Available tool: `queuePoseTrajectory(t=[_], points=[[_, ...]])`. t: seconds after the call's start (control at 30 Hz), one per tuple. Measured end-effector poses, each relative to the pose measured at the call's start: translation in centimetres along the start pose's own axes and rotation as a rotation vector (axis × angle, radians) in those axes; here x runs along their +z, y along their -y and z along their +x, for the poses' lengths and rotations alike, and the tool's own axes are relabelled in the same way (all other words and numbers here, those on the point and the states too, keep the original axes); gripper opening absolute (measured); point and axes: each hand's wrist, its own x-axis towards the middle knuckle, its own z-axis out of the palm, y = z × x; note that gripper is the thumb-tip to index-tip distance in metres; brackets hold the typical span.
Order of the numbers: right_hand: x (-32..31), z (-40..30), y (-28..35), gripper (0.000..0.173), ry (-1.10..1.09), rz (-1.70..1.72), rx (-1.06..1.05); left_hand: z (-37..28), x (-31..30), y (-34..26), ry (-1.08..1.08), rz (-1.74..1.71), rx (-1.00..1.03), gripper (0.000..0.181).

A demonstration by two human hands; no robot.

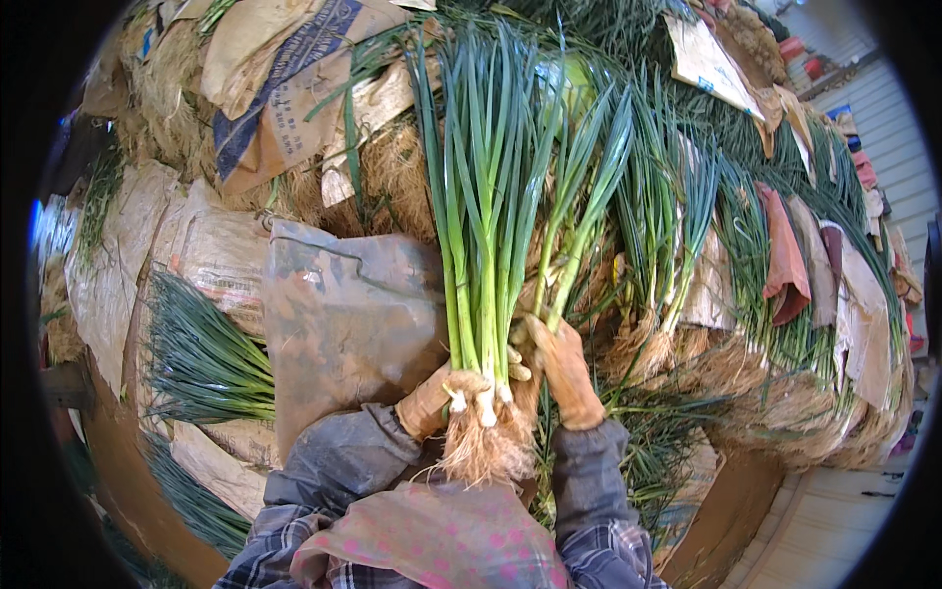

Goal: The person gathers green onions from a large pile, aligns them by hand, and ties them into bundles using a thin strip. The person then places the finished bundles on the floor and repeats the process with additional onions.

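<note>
My gloved left hand (441, 397) is closed around the lower white stems of a bunch of green onions (486, 280). The bunch stands leaves up, its pale roots (489, 445) hanging below the hand above my lap. To its right, my gloved right hand (563, 368) grips a smaller set of green onion stalks (578, 258) near their base; their roots are partly hidden behind the hand and the bunch. Both gloves look tan and soiled. A spotted apron (441, 530) covers my lap.
A dirty plastic sheet (353, 316) lies left of the bunch. Tied-looking green onions (206, 353) lie farther left on woven sacks (213, 250). Piled onions with roots (765, 383) line the right, with a red cloth (784, 258) among them. A printed paper sack (294, 96) lies at upper left.
</note>
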Motion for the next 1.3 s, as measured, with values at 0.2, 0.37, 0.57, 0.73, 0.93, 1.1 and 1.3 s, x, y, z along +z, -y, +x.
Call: queuePoseTrajectory(t=[0.2,0.37,0.57,0.73,0.93,1.1,1.3], points=[[0.8,-1.9,-3.9,0.041,-0.116,0.362,-0.172,0.3,0.1,0.7,0.041,0.003,-0.056,0.034],[1.0,-0.6,-6.1,0.031,-0.221,0.431,-0.025,1.4,0.3,1.7,-0.025,-0.097,-0.013,0.048],[0.0,0.5,-6.6,0.033,-0.24,0.326,-0.036,2.0,0.1,1.8,0.025,-0.07,0.001,0.045],[-2.6,2.5,-8.0,0.03,-0.305,0.169,0.091,1.3,-0.7,1.7,-0.002,0.015,-0.022,0.046],[-8.7,0.4,-5.0,0.025,-0.677,-0.572,-0.317,0.4,-0.4,1.1,-0.001,-0.009,-0.05,0.059],[-0.8,0.1,-6.0,0.029,-0.496,-1.114,-0.918,1.3,0.5,1.6,-0.058,-0.003,-0.198,0.06],[-9.9,3.4,-4.5,0.049,-0.722,-0.827,-0.547,2.0,0.0,2.4,-0.01,-0.099,-0.087,0.068]])
